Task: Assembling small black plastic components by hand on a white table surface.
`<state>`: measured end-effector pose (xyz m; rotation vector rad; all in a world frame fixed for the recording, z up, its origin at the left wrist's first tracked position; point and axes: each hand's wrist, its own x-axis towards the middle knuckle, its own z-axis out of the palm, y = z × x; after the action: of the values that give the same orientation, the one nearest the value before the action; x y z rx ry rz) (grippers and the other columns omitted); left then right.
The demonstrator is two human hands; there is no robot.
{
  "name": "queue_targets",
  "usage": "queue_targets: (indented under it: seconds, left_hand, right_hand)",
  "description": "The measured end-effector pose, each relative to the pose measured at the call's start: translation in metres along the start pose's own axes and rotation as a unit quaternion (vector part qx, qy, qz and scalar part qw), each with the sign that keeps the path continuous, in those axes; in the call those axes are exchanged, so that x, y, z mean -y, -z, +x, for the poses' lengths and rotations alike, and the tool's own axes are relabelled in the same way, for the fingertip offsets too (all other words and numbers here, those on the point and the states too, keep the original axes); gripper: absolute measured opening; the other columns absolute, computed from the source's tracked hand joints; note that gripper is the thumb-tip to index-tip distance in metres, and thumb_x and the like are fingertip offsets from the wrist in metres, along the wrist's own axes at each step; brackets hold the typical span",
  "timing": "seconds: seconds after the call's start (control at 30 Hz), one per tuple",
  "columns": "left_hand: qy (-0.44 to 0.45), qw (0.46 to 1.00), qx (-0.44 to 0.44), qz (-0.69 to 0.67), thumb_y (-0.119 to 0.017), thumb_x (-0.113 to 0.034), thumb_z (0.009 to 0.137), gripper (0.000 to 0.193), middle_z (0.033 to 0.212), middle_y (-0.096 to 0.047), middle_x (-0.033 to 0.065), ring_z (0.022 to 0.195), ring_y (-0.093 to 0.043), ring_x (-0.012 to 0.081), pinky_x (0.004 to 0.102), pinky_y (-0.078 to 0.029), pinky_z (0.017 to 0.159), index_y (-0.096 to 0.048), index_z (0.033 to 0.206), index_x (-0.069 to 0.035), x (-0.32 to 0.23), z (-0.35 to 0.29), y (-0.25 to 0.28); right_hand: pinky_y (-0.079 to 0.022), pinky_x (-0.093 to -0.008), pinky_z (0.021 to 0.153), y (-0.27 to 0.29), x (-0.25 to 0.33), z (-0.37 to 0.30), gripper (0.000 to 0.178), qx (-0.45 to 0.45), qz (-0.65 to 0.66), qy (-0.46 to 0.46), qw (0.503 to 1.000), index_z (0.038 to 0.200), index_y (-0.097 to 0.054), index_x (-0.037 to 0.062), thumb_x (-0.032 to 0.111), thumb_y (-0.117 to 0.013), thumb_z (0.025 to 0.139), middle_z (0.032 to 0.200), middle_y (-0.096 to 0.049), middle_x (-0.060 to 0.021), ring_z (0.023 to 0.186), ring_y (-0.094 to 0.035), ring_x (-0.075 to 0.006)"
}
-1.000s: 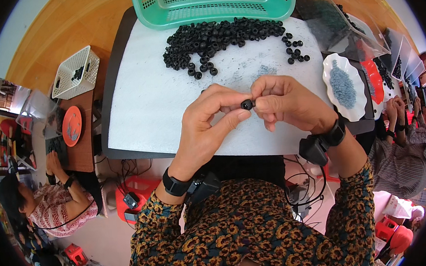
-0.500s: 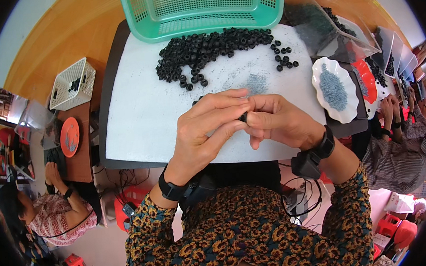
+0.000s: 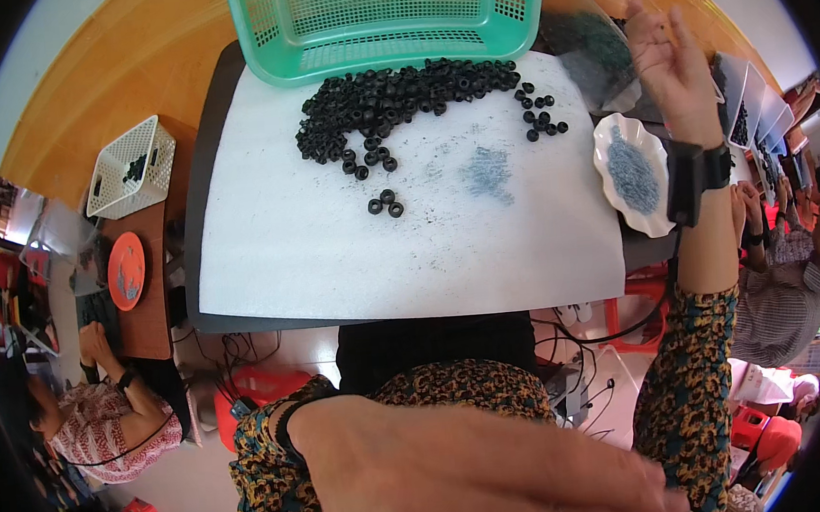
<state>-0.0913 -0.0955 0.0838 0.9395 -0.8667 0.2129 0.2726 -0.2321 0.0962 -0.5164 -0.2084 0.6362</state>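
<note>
My left hand (image 3: 462,457) is large in the lower middle, back uppermost, with its fingers stretched out to the right. Its thumb and palm are hidden. At the upper right, my right hand (image 3: 671,66) is raised beside a clear plastic box (image 3: 595,48), palm showing and fingers apart. No object can be made out in either hand. Many small black ring-shaped parts (image 3: 371,106) lie heaped at the far side of a white foam sheet (image 3: 334,261). A trio of black rings (image 3: 387,197) sits apart from them, nearer to me.
A green basket (image 3: 387,63) stands behind the heap. Blue-grey bits (image 3: 488,176) are scattered on the sheet and fill a white scalloped dish (image 3: 635,178) at right. An orange plate (image 3: 127,271) and white basket (image 3: 133,171) are left, near a seated person (image 3: 112,419).
My hands, together over the sheet around a small black part, have separated. The left came back close to me; the right swung up and right to the clear box. Three rings are now uncovered.
</note>
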Motion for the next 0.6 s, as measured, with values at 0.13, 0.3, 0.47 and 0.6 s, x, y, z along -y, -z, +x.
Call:
queue_targets:
  seconds: [0.13,0.3,0.47,0.6]
  left_hand:
    - [-0.183,0.979,-0.080,0.031,-0.069,-0.004,0.086,0.031,0.122,-0.059,0.0285,0.109,-0.061,0.0364,0.0381,-0.053,0.093,-0.064,0.116,0.005,0.034,-0.001,-0.046]
    - [-0.254,0.961,-0.106,0.034,-0.070,0.001,0.084,0.026,0.113,-0.061,0.0314,0.101,-0.063,0.0349,0.0386,-0.055,0.089,-0.067,0.109,0.005,0.022,-0.010,-0.028]
    - [-0.268,0.925,-0.253,-0.090,-0.068,0.005,0.084,0.021,0.109,-0.060,0.0326,0.090,-0.067,0.0335,0.0402,-0.059,0.075,-0.069,0.103,-0.002,0.034,-0.011,-0.049]
    - [-0.349,0.925,-0.138,-0.060,-0.070,-0.001,0.085,0.020,0.109,-0.060,0.0294,0.081,-0.068,0.0316,0.0348,-0.059,0.064,-0.069,0.104,-0.008,0.050,-0.015,-0.021]
  right_hand:
    - [-0.053,-0.0261,0.070,-0.002,-0.074,-0.020,0.021,0.112,-0.282,-0.121,0.945,0.106,-0.059,-0.0045,0.012,-0.060,0.092,0.096,-0.064,-0.0080,0.077,-0.061,-0.0119]
    - [-0.049,-0.0263,0.064,-0.015,-0.163,-0.063,0.020,0.220,-0.625,-0.099,0.743,0.092,-0.069,0.0002,0.020,-0.063,0.089,0.091,-0.069,-0.0068,0.074,-0.063,-0.0153]
    - [-0.050,-0.0377,0.064,-0.029,-0.201,-0.061,0.026,0.311,-0.761,0.064,0.566,0.080,-0.069,-0.0016,0.023,-0.064,0.085,0.075,-0.067,-0.0175,0.068,-0.064,-0.0306]
    - [-0.049,-0.0393,0.062,-0.020,-0.217,-0.049,0.026,0.300,-0.827,0.075,0.469,0.077,-0.068,0.0007,0.026,-0.067,0.083,0.075,-0.066,-0.0149,0.069,-0.063,-0.0309]
